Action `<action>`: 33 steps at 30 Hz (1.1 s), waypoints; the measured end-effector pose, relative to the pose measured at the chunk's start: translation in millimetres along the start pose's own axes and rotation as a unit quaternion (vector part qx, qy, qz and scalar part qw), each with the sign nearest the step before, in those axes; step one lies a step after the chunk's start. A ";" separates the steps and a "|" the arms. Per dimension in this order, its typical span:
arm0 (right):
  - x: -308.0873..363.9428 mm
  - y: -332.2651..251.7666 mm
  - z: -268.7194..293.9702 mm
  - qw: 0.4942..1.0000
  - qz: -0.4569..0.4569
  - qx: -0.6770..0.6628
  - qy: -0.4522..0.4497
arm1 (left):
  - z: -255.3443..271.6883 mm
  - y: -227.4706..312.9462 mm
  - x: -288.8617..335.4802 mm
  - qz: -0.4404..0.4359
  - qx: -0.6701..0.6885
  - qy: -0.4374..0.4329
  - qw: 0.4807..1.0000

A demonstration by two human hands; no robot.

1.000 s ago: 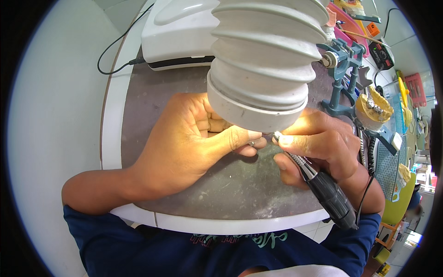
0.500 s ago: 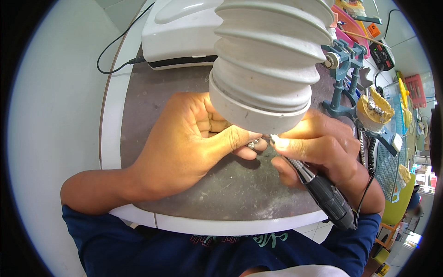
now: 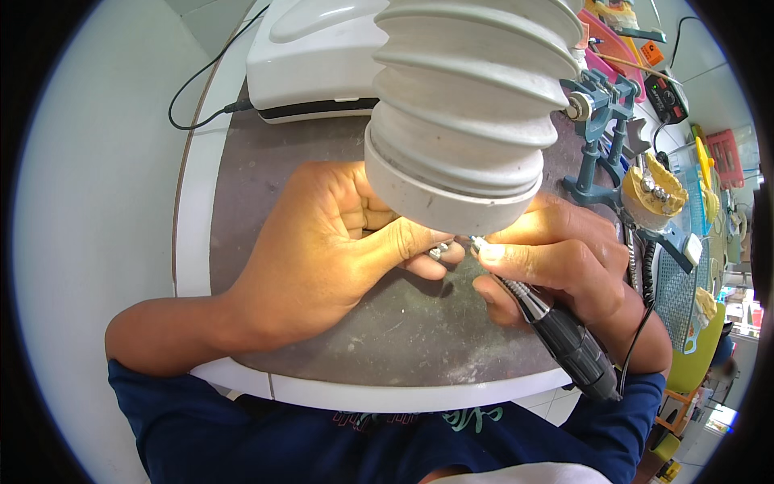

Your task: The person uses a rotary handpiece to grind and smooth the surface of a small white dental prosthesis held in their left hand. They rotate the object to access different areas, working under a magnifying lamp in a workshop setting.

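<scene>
Pinched between thumb and fingers of my left hand (image 3: 339,250) is a small shiny metal dental piece (image 3: 438,252); its exact shape is partly covered by the fingers. My right hand (image 3: 556,258) grips a black and silver rotary handpiece (image 3: 552,315) like a pen, its tip pointing at the metal piece. Whether tip and metal touch I cannot tell. Both hands are close together under the mouth of a ribbed white suction hose (image 3: 468,121), which hides some of the fingers. Bright light falls on the fingertips.
A white machine (image 3: 314,64) stands at the back left, its black cable (image 3: 193,125) running off the side. On the right are a blue-grey articulator (image 3: 601,129), a yellow dental cast (image 3: 655,194) with metal crowns, a blue basket (image 3: 677,290) and a black control box (image 3: 667,98).
The left fingertips and metal piece have shifted very slightly left, and the piece looks a little turned. Otherwise the hands and handpiece hold nearly the same place.
</scene>
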State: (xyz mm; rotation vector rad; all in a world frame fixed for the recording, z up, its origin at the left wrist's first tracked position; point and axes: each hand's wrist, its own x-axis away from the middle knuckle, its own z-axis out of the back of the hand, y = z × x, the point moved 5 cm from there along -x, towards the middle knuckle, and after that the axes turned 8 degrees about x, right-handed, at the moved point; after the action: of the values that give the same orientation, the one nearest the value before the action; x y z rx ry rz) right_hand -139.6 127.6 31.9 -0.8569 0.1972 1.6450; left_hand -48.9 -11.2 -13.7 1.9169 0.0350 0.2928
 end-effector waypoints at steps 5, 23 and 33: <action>0.6 1.8 -0.9 1.000 0.004 -0.007 -0.001 | -2.0 3.2 -0.2 -0.005 0.006 -0.008 1.000; 1.8 1.8 -1.5 1.000 -0.017 -0.005 0.005 | -0.7 1.2 0.4 -0.007 0.008 -0.003 1.000; 1.4 2.2 -0.9 1.000 -0.010 -0.001 -0.009 | -0.5 1.5 0.4 0.003 0.005 -0.003 1.000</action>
State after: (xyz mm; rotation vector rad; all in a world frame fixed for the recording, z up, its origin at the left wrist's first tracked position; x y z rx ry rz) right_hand -141.2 127.6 29.6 -0.8423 0.1726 1.6335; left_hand -48.8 -11.2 -12.0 1.9285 0.0269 0.2910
